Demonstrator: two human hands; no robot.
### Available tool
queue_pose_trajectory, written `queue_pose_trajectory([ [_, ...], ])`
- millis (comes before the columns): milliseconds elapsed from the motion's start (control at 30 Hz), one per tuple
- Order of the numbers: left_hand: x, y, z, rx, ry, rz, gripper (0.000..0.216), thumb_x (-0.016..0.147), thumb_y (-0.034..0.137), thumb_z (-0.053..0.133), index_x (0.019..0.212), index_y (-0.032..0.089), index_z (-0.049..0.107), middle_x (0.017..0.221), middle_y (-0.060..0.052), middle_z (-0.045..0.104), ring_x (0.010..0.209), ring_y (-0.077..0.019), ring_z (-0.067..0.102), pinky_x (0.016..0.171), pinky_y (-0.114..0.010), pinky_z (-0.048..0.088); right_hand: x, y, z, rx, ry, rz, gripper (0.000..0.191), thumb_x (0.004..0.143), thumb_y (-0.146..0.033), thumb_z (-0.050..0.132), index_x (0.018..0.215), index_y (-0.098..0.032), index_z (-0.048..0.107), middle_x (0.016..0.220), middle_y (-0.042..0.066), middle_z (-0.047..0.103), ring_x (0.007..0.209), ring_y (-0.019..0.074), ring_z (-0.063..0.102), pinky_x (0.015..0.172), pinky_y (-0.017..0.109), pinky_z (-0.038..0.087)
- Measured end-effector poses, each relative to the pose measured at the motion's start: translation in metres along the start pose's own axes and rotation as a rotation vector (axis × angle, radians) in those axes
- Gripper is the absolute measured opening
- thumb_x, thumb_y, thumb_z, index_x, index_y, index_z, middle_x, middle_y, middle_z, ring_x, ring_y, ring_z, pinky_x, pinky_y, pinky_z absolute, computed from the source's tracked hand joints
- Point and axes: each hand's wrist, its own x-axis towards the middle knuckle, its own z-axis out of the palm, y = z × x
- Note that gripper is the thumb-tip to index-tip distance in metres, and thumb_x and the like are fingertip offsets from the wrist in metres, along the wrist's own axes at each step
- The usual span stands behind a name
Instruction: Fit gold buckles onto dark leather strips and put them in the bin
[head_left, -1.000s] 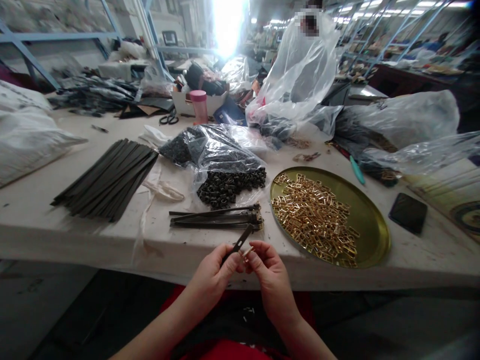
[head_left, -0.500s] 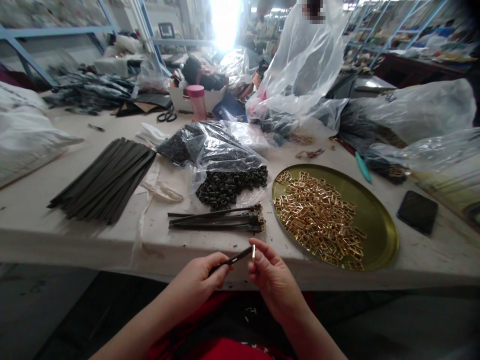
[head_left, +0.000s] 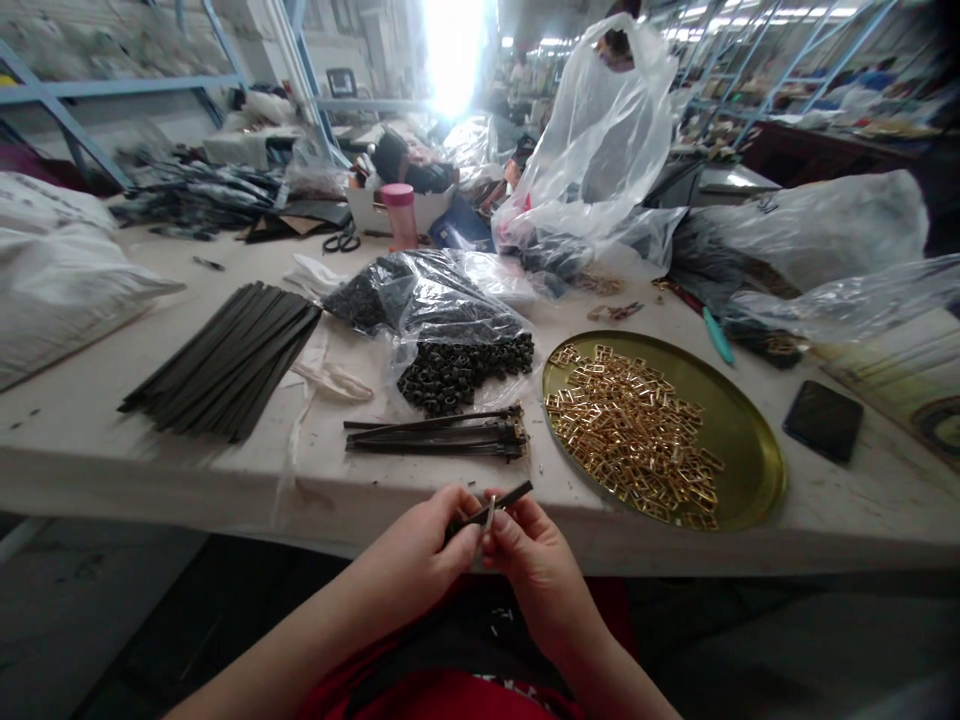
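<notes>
Between my hands, near the table's front edge, a dark strap (head_left: 516,493) passes through a small gold buckle (head_left: 490,513). My left hand (head_left: 439,535) is closed on the strap. The fingers of my right hand (head_left: 534,545) pinch the buckle, and the strap's end sticks out past it. Just beyond lies a small bundle of straps fitted with gold buckles (head_left: 435,434). To the right, a round gold tray (head_left: 750,470) bears a heap of gold buckles (head_left: 637,430). A fanned pile of plain dark straps (head_left: 225,360) lies at left.
Small black loops (head_left: 457,375) spill from a clear plastic bag (head_left: 442,300) in mid-table. A black phone-like slab (head_left: 823,420) and a teal-handled tool (head_left: 718,335) lie at right. Scissors (head_left: 341,240) and a pink-lidded bottle (head_left: 400,215) stand farther back. A white sack (head_left: 67,280) sits at left.
My hands have come together, and the strap's end now pokes through the buckle to the right. Earlier its tip was only at the buckle. The view has shifted slightly.
</notes>
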Motion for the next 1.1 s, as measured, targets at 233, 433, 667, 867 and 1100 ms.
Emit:
queue_pose_trajectory([
  [233,-0.008,-0.004,0.008,-0.184,-0.032,-0.019,0.011,0.084,0.026,0.043,0.083,0.017,0.048,0.076,0.002,0.056,0.071,-0.0118,0.051,0.066,-0.022,0.041,-0.009,0.009,-0.002,-0.168,-0.017,-0.128,0.02,0.074,-0.031,0.065,0.084,-0.016,0.056,0.069,-0.003,0.057,0.056,0.0077,0.051,0.054,0.02,0.044],
  [433,-0.006,-0.008,0.012,-0.229,-0.037,-0.069,0.019,0.082,0.035,0.046,0.078,0.017,0.047,0.067,0.004,0.051,0.062,-0.0105,0.047,0.058,-0.021,0.037,-0.01,0.006,-0.001,-0.297,0.024,-0.218,0.019,0.073,-0.032,0.064,0.076,-0.017,0.053,0.064,-0.005,0.054,0.055,0.0075,0.048,0.055,0.02,0.042],
  [667,-0.002,-0.01,0.014,-0.177,-0.01,-0.105,0.016,0.08,0.03,0.043,0.07,0.018,0.044,0.058,0.006,0.046,0.055,-0.0097,0.044,0.052,-0.021,0.033,-0.013,0.002,-0.009,-0.608,0.045,-0.467,0.011,0.079,-0.03,0.057,0.075,-0.02,0.054,0.065,-0.002,0.054,0.06,0.0112,0.051,0.058,0.023,0.041],
  [867,0.003,-0.007,0.011,-0.217,0.031,-0.19,0.013,0.076,0.027,0.043,0.066,0.018,0.041,0.053,0.007,0.042,0.05,-0.0089,0.04,0.048,-0.02,0.031,-0.013,-0.015,-0.017,-0.721,-0.156,-0.568,0.028,0.089,-0.032,0.039,0.093,-0.024,0.065,0.089,0.005,0.055,0.079,0.0159,0.054,0.07,0.028,0.044],
  [1100,0.006,-0.014,0.01,-0.209,0.063,-0.185,0.018,0.076,0.031,0.044,0.064,0.018,0.04,0.057,0.006,0.04,0.053,-0.0091,0.037,0.05,-0.02,0.031,-0.003,-0.022,-0.017,-0.573,-0.28,-0.23,0.024,0.076,-0.039,0.059,0.093,-0.025,0.067,0.091,0.003,0.049,0.078,0.0143,0.049,0.068,0.024,0.043],
])
